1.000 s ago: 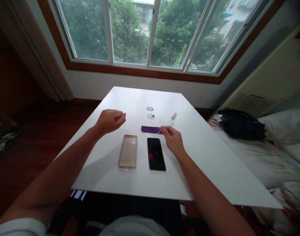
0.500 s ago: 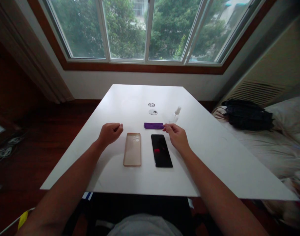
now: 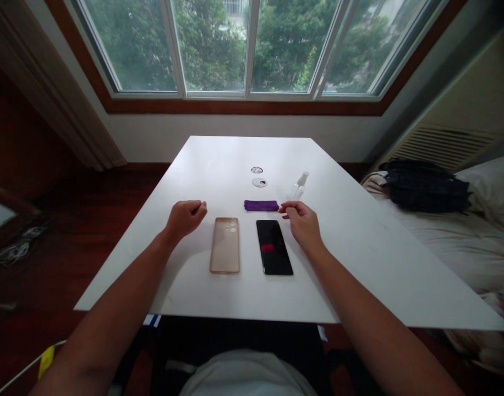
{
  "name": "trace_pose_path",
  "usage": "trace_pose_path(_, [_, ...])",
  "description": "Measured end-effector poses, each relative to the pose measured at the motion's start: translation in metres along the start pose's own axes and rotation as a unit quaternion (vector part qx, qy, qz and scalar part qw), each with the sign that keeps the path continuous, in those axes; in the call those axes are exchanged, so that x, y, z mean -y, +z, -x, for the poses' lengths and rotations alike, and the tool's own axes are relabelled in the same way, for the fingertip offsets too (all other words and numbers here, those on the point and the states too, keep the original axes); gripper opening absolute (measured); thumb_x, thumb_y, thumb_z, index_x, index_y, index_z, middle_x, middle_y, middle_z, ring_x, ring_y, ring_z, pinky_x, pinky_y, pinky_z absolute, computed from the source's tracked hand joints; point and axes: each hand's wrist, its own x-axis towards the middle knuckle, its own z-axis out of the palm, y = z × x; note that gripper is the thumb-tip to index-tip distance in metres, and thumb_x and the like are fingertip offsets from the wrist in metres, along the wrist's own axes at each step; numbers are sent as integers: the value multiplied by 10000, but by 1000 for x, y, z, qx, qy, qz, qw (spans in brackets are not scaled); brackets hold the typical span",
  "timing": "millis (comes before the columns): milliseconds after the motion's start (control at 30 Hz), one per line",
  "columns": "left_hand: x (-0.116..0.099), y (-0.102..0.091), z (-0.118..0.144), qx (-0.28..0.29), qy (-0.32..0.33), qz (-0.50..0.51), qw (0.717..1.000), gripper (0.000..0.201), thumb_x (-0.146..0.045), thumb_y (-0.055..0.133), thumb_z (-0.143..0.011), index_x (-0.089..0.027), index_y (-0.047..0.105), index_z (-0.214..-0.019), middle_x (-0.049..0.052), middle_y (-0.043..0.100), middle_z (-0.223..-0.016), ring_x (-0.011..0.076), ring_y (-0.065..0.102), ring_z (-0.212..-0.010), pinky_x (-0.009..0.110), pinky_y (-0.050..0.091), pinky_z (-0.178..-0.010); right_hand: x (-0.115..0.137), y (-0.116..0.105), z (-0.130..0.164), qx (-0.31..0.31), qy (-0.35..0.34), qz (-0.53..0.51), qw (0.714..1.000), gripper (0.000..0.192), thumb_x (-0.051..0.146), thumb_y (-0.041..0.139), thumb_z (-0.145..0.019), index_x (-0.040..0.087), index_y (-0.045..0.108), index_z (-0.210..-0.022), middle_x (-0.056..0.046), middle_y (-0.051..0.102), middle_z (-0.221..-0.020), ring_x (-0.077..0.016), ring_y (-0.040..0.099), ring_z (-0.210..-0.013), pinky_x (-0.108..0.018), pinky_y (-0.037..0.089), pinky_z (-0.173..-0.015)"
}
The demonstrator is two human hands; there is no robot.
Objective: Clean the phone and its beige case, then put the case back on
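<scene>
My left hand is closed in a fist above the table's left side, beside a clear beige phone case, with nothing visible in it. My right hand is at the right end of a folded purple cloth, its fingers loosely bent and a little apart. Whether a fingertip touches the cloth, I cannot tell. A black phone lies screen up below the cloth, with a red reflection on its glass. Behind my right hand a clear spray bottle stands upright.
Two small round pieces lie toward the back of the white table. Beyond the table is a wide window. A dark bag rests on a bed at the right. Cables lie on the floor at the left.
My right hand has shifted slightly right along the cloth's end, and its fingers look looser. The left fist stays put. The whole view has tilted a little.
</scene>
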Motion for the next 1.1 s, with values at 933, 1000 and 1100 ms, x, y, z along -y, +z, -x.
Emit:
trace_pose_path(933, [-1, 0, 0, 23, -15, 6, 1000, 481, -364, 501, -927, -150, 253, -576, -18, 194, -555, 80, 224, -515, 293, 167, -553, -4, -2, -1, 3, 26, 27, 999, 272, 338, 518, -861, 161, 671, -999, -57, 685, -896, -183, 653, -854, -287, 519, -725])
trace_pose_path(1000, [-1, 0, 0, 39, -21, -2, 999, 479, -377, 492, -930, -150, 260, -578, -17, 195, -557, 82, 228, -518, 296, 163, -557, -6, -9, -3, 22, 7, 151, 988, 284, 361, 540, -871, 177, 695, -1023, -60, 693, -927, -186, 641, -848, -302, 491, -760])
trace_pose_path(1100, [0, 0, 1, 87, -26, -27, 995, 471, -407, 472, -937, -149, 291, -587, -16, 228, -552, 86, 249, -527, 300, 159, -567, -5, -19, -3, 79, -7, 340, 937, 350, 474, 563, -904, 204, 709, -1071, -70, 699, -941, -198, 622, -791, -323, 444, -749])
